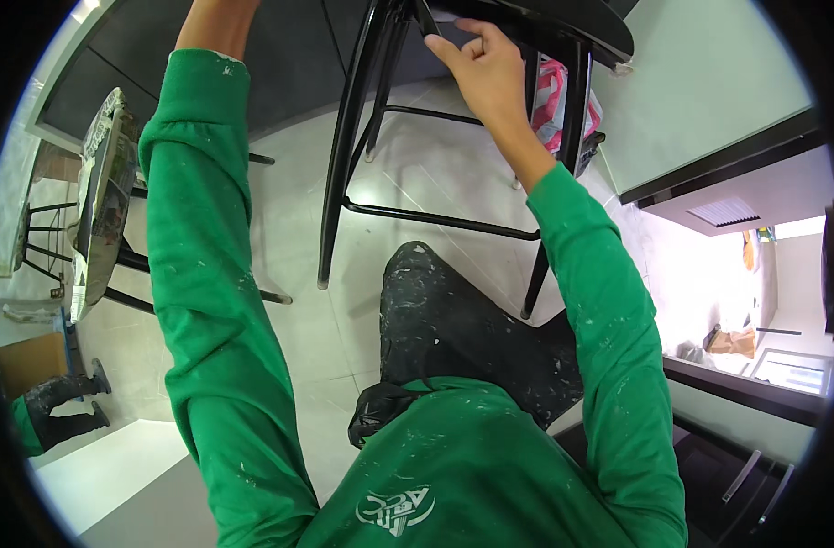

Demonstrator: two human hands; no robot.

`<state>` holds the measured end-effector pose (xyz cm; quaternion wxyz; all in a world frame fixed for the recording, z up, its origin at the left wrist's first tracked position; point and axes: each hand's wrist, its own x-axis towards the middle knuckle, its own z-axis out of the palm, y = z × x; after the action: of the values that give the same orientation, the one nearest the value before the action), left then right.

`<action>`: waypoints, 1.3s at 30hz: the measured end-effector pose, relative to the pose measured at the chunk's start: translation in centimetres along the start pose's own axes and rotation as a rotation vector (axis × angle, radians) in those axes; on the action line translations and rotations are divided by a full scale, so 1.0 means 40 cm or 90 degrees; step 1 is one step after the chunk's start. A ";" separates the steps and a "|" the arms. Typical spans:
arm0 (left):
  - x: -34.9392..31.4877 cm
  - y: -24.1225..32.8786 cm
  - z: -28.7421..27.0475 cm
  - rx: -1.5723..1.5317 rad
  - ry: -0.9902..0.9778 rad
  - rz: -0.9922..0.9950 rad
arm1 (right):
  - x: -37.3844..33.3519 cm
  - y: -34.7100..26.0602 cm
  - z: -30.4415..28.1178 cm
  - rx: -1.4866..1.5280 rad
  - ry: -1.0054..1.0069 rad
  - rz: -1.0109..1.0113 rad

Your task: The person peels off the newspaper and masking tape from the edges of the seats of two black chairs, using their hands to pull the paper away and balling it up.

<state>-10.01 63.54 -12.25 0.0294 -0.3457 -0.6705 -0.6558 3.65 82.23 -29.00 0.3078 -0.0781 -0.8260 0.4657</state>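
Note:
A tall black stool stands before me, its dark seat at the top of the view and its legs joined by thin rungs. Up under the seat edge is my right hand, fingers curled and thumb against the end of a narrow black strip. Whether that strip is part of the stool or a loose piece in my fingers, I cannot make out. My left arm reaches upward past the stool's left side; its hand lies beyond the top edge, hidden from view.
Behind the stool legs lies a red-and-white striped plastic bag. A paper-covered seat or board with black legs stands at left. Another person's legs show at lower left. A white dark-edged panel borders the right. Light tiles cover the floor.

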 end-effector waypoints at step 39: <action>-0.067 0.022 0.008 0.176 -0.101 0.046 | 0.146 -0.540 -0.271 0.048 -0.309 -0.176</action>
<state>-7.42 62.62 -12.87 0.0473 -0.4132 -0.7415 -0.5265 8.70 80.49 -4.71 0.1641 0.1603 -0.8605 0.4548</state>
